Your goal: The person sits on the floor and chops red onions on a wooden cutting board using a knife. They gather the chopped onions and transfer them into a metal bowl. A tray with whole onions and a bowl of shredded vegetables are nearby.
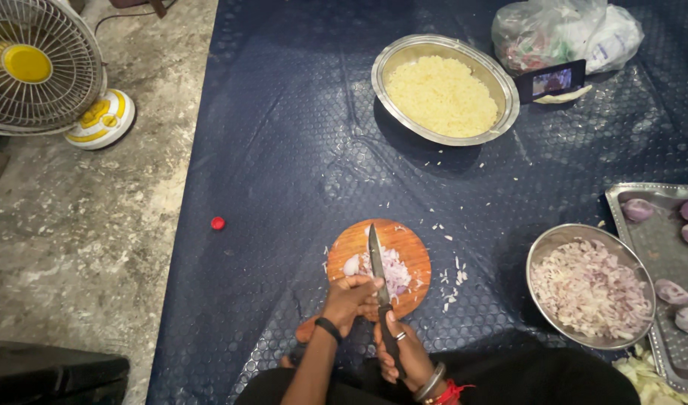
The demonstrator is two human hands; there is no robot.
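The right hand (401,351) grips a kitchen knife (375,264) – fingers wrapped round its dark handle – blade over chopped red onion (393,268) on a round wooden board (404,241). The left hand (351,298), fingers curled together, steadies the near pile.

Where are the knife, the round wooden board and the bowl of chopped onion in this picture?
knife (375,259): head view, middle of the blade.
round wooden board (359,240): head view, bare upper-left part.
bowl of chopped onion (543,244): head view, upper-left metal rim.
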